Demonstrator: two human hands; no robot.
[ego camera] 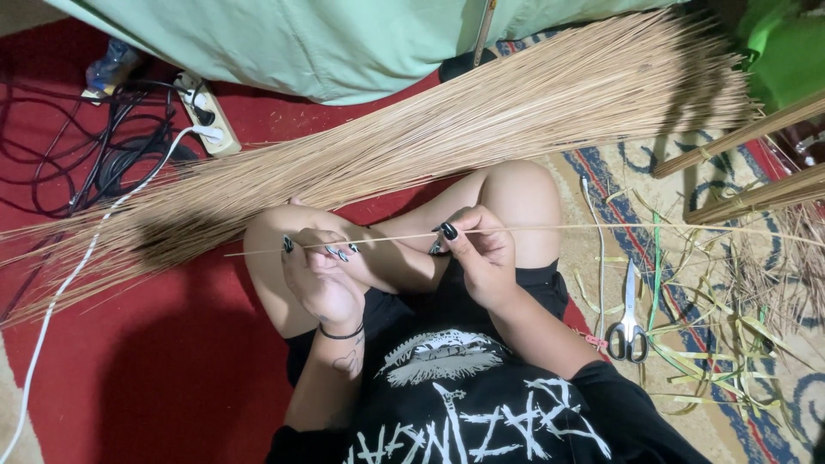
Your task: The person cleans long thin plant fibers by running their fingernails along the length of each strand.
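The person sits on the floor with knees bent, and both hands meet over the lap. The left hand (322, 271) pinches a single thin stick (550, 228) near its left end, with the fingers closed tightly around it. The right hand (481, 253) grips the same stick a little further along, with thumb and fingers also closed on it. The stick lies almost level between the two hands and runs far to the right, over the patterned carpet (601, 185). Held at two near points like this, the thin stick probably stays steady and does not bend.

Just beyond the knees lies a big bundle of sticks (430, 137), fanned out across the red mat (172, 361), within easy reach of both hands. To the right, scissors (629, 322) rest on the carpet beside loose green leaf strips (730, 344), which look like peeled waste, though this is hard to tell. At the upper left a power strip (206, 116) with cables (77, 163) lies well apart from the work.
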